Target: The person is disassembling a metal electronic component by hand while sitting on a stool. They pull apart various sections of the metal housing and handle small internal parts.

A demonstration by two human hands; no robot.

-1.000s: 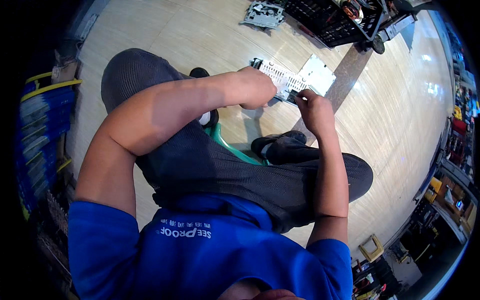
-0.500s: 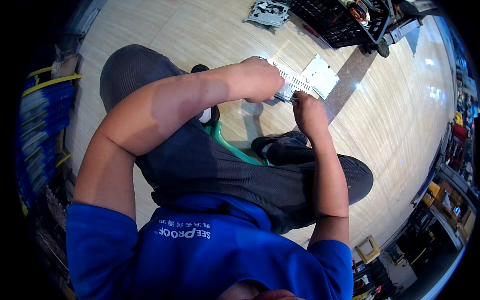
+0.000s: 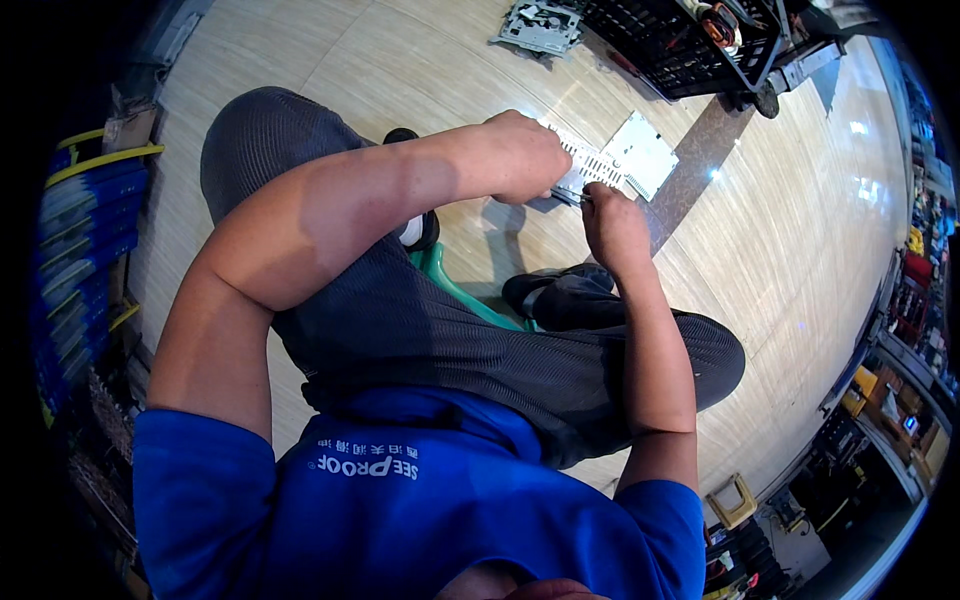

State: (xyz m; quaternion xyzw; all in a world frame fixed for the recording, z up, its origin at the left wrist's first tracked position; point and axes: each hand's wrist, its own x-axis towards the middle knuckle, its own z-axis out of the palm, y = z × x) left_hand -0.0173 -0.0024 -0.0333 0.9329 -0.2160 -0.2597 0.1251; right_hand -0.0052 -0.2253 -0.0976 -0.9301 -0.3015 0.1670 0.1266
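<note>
A silver metal case with rows of slots (image 3: 598, 168) is out over the floor beyond my knees. My left hand (image 3: 526, 158) is closed over its left end, the fingers hidden beneath. At the case's near right edge, my right hand (image 3: 615, 222) pinches a thin metal tool (image 3: 585, 199), only a short part of which shows. The tool's tip meets or nearly meets the edge; its kind is too small to make out. A flat bright metal plate (image 3: 645, 155) lies on the floor just beyond the case, to the right.
A black plastic crate (image 3: 675, 50) with cables stands at the far right. Left of it lies a metal disc-drive-like mechanism (image 3: 540, 27). A green stool edge (image 3: 455, 285) shows between my legs. Blue bins (image 3: 88, 230) line the left side, and cluttered shelves the right.
Very little differs. My right hand has shifted slightly at the case's edge, and the case has tilted a touch. The left hand keeps its hold.
</note>
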